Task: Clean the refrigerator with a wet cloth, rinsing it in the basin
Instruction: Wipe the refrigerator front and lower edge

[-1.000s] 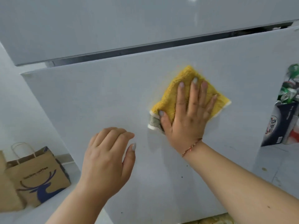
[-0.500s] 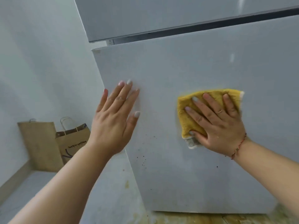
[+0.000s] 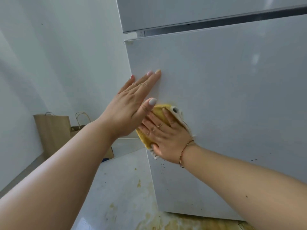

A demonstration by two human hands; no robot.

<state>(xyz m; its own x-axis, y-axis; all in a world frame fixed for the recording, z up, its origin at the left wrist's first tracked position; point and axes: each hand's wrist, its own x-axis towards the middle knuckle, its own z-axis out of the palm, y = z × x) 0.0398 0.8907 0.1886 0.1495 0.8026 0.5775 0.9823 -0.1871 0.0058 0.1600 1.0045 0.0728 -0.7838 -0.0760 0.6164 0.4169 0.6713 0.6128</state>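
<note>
My right hand (image 3: 167,138) presses the yellow cloth (image 3: 159,112) flat-fingered against the lower refrigerator door (image 3: 224,105); my left hand (image 3: 132,110), fingers straight, rests beside it.

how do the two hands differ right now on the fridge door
The left hand lies bare on the refrigerator door near its left edge; the right hand presses a yellow cloth against the door. The left hand sits higher, its thumb overlapping the cloth and the right hand's fingers. Only the right wrist shows a thin bracelet. Both hands are flat with straight fingers.
</note>
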